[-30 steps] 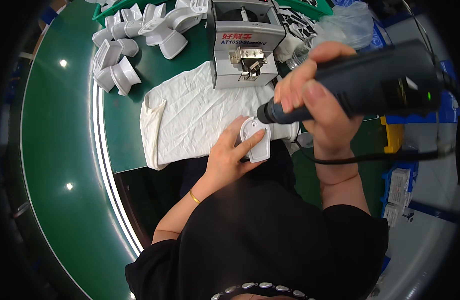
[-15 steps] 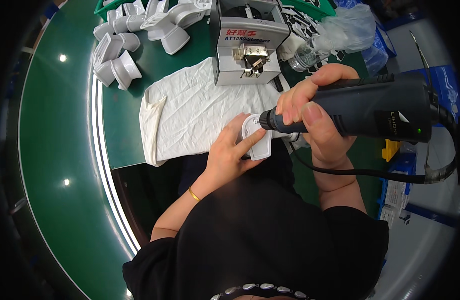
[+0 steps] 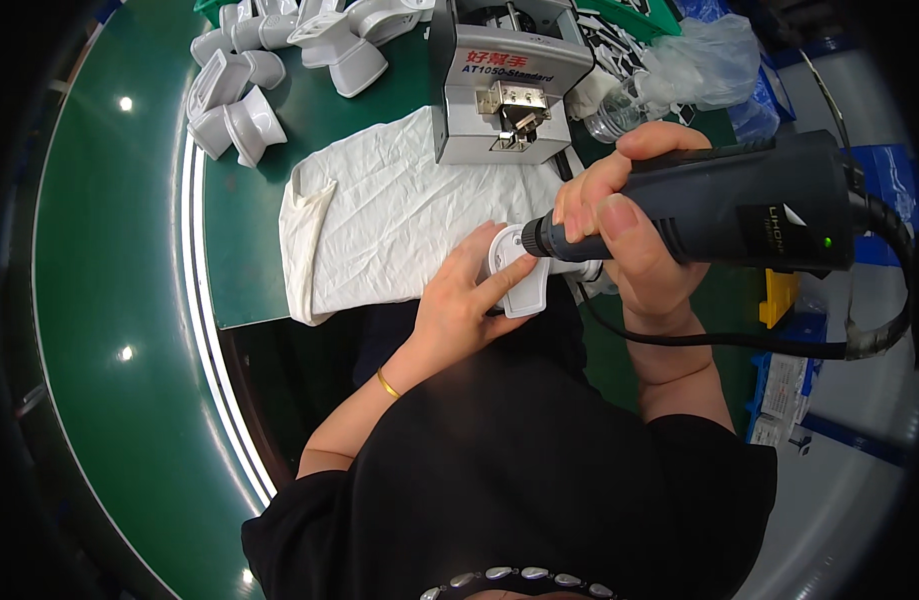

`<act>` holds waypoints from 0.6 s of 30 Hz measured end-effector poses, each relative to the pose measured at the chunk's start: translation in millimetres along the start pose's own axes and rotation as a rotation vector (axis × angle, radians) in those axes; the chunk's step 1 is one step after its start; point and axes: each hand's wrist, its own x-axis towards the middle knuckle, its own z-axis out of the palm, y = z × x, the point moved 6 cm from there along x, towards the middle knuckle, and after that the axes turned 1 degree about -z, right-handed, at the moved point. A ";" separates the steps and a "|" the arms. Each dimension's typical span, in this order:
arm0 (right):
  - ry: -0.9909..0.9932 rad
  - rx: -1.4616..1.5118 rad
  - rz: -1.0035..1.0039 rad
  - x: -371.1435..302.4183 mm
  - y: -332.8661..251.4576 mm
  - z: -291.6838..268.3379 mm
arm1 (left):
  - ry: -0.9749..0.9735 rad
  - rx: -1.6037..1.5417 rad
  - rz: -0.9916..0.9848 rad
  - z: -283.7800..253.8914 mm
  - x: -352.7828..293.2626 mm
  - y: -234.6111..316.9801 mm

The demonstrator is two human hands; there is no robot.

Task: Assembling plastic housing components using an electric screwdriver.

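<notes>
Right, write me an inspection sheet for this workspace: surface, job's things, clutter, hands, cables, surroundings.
Surface: green table with a wrinkled white cloth lying on it.
Job's things: white plastic part; dark power tool, nose at the part, green light lit. Contact at the tip is hidden.
Clutter: white plastic pieces at upper left; grey machine beyond the cloth; clear plastic bag at upper right.
Hands: left hand holds the part; right hand grips the tool.
Cables: black cable curving from the tool's rear.
Surroundings: yellow container at right.
</notes>
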 end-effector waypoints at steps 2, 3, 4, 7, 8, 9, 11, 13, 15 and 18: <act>-0.040 -0.017 -0.023 0.6 0.1 -0.2 | 0.011 0.000 0.012 -0.6 0.6 0.7; -0.041 -0.015 -0.021 0.5 0.4 0.7 | 0.011 0.000 0.009 -1.2 0.9 1.3; -0.061 0.060 -0.022 0.2 -0.1 3.1 | 0.008 0.005 0.003 -1.8 1.4 2.3; -0.086 0.104 -0.025 -0.4 0.2 5.6 | 0.003 0.016 -0.003 -2.3 1.6 3.0; -0.091 0.072 -0.026 -0.4 1.0 5.8 | 0.003 0.021 -0.001 -2.4 2.0 3.0; -0.091 0.073 -0.032 -0.9 2.3 6.4 | 0.004 0.026 0.003 -2.5 1.9 4.0; -0.034 0.056 -0.029 -0.2 6.2 3.0 | -0.006 0.022 -0.010 -1.7 2.5 4.7; -0.032 0.143 -0.015 4.0 7.6 -3.2 | -0.005 0.038 -0.002 0.0 2.5 4.6; 0.036 0.313 -0.007 6.2 13.6 -16.4 | -0.004 0.053 0.007 1.5 1.7 3.5; 0.265 0.350 -0.035 9.7 25.5 -75.0 | -0.023 0.013 -0.045 -0.2 1.3 4.9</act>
